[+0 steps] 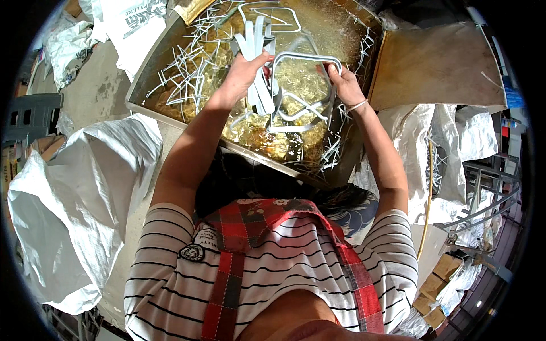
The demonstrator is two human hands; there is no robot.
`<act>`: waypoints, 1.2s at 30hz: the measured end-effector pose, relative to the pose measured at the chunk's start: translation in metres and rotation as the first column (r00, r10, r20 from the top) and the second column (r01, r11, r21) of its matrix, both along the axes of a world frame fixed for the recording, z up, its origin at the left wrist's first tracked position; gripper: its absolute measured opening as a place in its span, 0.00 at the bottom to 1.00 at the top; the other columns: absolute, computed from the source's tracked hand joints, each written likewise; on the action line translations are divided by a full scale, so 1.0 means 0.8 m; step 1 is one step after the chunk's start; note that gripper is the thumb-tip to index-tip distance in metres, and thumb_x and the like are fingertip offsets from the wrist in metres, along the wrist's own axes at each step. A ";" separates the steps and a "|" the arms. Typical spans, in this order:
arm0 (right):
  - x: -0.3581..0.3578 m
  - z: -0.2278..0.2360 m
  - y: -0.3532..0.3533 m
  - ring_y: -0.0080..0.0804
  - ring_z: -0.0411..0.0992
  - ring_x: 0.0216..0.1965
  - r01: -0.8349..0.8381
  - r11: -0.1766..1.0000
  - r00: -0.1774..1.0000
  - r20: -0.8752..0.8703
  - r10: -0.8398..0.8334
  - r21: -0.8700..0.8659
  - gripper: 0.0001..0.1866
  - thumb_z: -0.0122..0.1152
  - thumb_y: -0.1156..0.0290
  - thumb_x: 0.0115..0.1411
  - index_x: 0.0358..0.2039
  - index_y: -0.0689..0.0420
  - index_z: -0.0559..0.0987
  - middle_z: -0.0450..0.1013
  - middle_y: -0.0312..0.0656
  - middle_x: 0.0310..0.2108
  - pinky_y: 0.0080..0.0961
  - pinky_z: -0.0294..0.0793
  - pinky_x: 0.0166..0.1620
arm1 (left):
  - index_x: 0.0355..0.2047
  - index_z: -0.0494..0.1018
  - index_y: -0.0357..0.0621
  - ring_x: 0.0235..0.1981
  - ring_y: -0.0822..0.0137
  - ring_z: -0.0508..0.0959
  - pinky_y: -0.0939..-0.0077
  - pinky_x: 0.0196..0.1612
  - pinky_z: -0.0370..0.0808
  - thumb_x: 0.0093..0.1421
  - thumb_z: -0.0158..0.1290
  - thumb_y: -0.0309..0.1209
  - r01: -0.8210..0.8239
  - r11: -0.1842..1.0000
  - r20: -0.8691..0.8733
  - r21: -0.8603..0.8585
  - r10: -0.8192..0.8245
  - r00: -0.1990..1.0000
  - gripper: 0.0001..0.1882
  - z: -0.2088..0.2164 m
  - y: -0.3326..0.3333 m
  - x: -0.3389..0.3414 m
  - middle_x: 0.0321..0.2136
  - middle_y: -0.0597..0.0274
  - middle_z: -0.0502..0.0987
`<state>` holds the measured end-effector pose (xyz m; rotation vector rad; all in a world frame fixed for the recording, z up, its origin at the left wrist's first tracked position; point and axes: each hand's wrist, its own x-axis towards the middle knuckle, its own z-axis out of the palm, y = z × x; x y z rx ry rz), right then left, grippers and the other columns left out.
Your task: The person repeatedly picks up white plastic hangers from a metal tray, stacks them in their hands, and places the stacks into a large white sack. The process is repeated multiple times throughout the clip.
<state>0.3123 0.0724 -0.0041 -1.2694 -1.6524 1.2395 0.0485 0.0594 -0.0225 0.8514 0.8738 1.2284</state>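
Observation:
My left hand (242, 77) is closed round a bundle of flat grey plastic strips (259, 85) that stand close together, crossing at angles. My right hand (347, 88) pinches the corner of a rounded grey plastic frame (307, 55) between thumb and fingers. The frame sits just right of the bundle; whether they touch I cannot tell. Both hands are over a shallow metal tray (170, 121), wet-looking and brownish yellow inside. Below the hands, more grey frame pieces (296, 128) lie in it, and another frame (270, 8) rests at its far side.
Thin white plastic offcuts (185, 74) litter the tray's left part, with more (333, 150) at its right. A brown board (438, 71) adjoins the tray on the right. White sacks (79, 187) bulge at the left; a yellow stick (425, 219) leans at the right.

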 end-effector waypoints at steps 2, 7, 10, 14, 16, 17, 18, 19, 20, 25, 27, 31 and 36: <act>-0.002 -0.005 0.010 0.18 0.68 0.38 0.010 0.999 0.994 0.108 -0.015 0.047 0.18 0.45 0.60 0.63 0.42 0.61 0.74 0.73 0.34 0.38 0.17 0.67 0.39 | 0.40 0.69 0.36 0.22 0.75 0.71 0.80 0.24 0.72 0.60 0.48 0.32 -0.020 0.998 -0.036 0.061 0.023 0.999 0.12 -0.003 0.000 0.006 0.30 0.60 0.75; -0.016 -0.013 0.046 0.24 0.71 0.40 0.133 0.991 0.940 0.315 -0.133 0.023 0.23 0.47 0.53 0.61 0.40 0.63 0.74 0.74 0.38 0.36 0.19 0.67 0.37 | 0.50 0.62 0.35 0.24 0.75 0.72 0.82 0.29 0.74 0.54 0.56 0.39 0.308 0.944 0.300 -0.114 -0.263 0.917 0.28 0.017 -0.005 -0.014 0.37 0.50 0.75; -0.021 -0.031 0.077 0.32 0.72 0.41 0.198 0.979 0.929 0.328 -0.169 -0.055 0.28 0.49 0.47 0.58 0.38 0.64 0.76 0.75 0.43 0.34 0.23 0.69 0.38 | 0.47 0.65 0.33 0.24 0.73 0.74 0.83 0.26 0.74 0.52 0.58 0.39 0.294 0.954 0.143 0.058 -0.299 0.944 0.28 0.030 -0.012 0.000 0.35 0.50 0.75; -0.046 -0.011 0.072 0.32 0.68 0.44 0.232 0.972 0.957 0.166 -0.236 0.043 0.34 0.53 0.47 0.56 0.50 0.65 0.67 0.68 0.49 0.47 0.27 0.67 0.45 | 0.36 0.69 0.31 0.20 0.69 0.74 0.80 0.20 0.75 0.52 0.57 0.33 0.109 0.982 0.205 -0.155 -0.076 0.976 0.17 0.010 -0.003 -0.019 0.25 0.55 0.73; -0.020 0.006 0.055 0.35 0.65 0.49 0.296 0.953 0.951 0.075 -0.300 0.060 0.41 0.57 0.48 0.53 0.56 0.66 0.58 0.62 0.51 0.53 0.30 0.64 0.50 | 0.35 0.69 0.32 0.17 0.69 0.74 0.78 0.19 0.76 0.54 0.54 0.34 -0.060 0.961 0.152 -0.269 0.103 0.983 0.15 0.046 -0.010 -0.033 0.22 0.58 0.71; 0.006 -0.008 0.049 0.38 0.62 0.53 0.249 0.962 0.968 0.060 -0.243 -0.111 0.47 0.61 0.50 0.50 0.60 0.65 0.50 0.60 0.51 0.55 0.34 0.59 0.55 | 0.34 0.70 0.34 0.17 0.69 0.73 0.77 0.20 0.76 0.54 0.53 0.35 -0.091 0.957 0.215 -0.277 0.154 0.964 0.15 0.039 -0.005 -0.039 0.21 0.59 0.71; 0.009 -0.015 0.028 0.41 0.60 0.55 0.234 0.945 0.971 0.102 -0.216 -0.230 0.50 0.63 0.52 0.48 0.60 0.65 0.46 0.59 0.53 0.55 0.37 0.56 0.58 | 0.33 0.70 0.35 0.17 0.69 0.73 0.77 0.20 0.76 0.54 0.53 0.36 -0.122 0.949 0.277 -0.289 0.205 0.939 0.15 0.023 0.007 -0.045 0.21 0.60 0.70; 0.021 -0.045 0.013 0.42 0.60 0.55 0.141 0.937 0.989 0.076 -0.123 -0.320 0.51 0.64 0.54 0.47 0.61 0.64 0.45 0.61 0.53 0.54 0.42 0.55 0.58 | 0.32 0.71 0.39 0.18 0.69 0.73 0.73 0.23 0.76 0.53 0.54 0.37 -0.095 0.946 0.357 -0.310 0.209 0.910 0.14 0.007 0.020 -0.048 0.21 0.62 0.70; 0.013 -0.056 -0.008 0.41 0.62 0.54 0.003 0.864 0.986 -0.144 -0.088 -0.504 0.51 0.65 0.55 0.46 0.61 0.63 0.45 0.64 0.52 0.51 0.42 0.57 0.57 | 0.32 0.71 0.40 0.18 0.68 0.73 0.72 0.23 0.76 0.53 0.54 0.38 -0.074 0.953 0.411 -0.294 0.196 0.890 0.13 -0.001 0.023 -0.049 0.21 0.62 0.70; -0.059 -0.081 -0.038 0.36 0.74 0.26 0.123 0.745 0.821 -0.355 -0.447 -0.655 0.15 0.60 0.75 0.50 0.36 0.68 0.68 0.72 0.48 0.28 0.26 0.74 0.25 | 0.33 0.72 0.40 0.24 0.67 0.75 0.68 0.27 0.77 0.53 0.54 0.36 0.035 0.976 0.512 -0.217 0.083 0.855 0.12 -0.011 0.019 -0.041 0.23 0.62 0.72; -0.025 -0.131 -0.011 0.33 0.73 0.19 0.398 0.729 0.813 -0.154 -0.561 -0.557 0.07 0.57 0.80 0.47 0.27 0.69 0.73 0.72 0.45 0.21 0.26 0.70 0.18 | 0.36 0.70 0.37 0.30 0.67 0.75 0.68 0.32 0.77 0.53 0.54 0.34 0.002 0.976 0.344 -0.216 0.074 0.936 0.14 0.015 0.019 -0.050 0.29 0.58 0.73; 0.155 -0.161 0.002 0.32 0.72 0.19 0.719 0.685 0.561 0.487 -0.669 0.112 0.10 0.51 0.78 0.45 0.31 0.64 0.73 0.72 0.44 0.20 0.31 0.71 0.23 | 0.34 0.67 0.35 0.25 0.64 0.73 0.72 0.28 0.75 0.53 0.57 0.31 -0.295 0.893 0.436 -0.340 0.428 0.792 0.14 0.010 0.031 -0.101 0.26 0.55 0.70; 0.131 -0.050 0.001 0.56 0.69 0.38 0.112 0.872 0.444 0.761 -0.474 0.477 0.16 0.51 0.77 0.46 0.38 0.58 0.68 0.71 0.55 0.35 0.43 0.69 0.39 | 0.30 0.70 0.29 0.19 0.67 0.75 0.75 0.24 0.74 0.50 0.57 0.24 -0.378 0.925 -0.238 -0.052 0.356 0.904 0.10 0.032 0.010 -0.075 0.22 0.53 0.75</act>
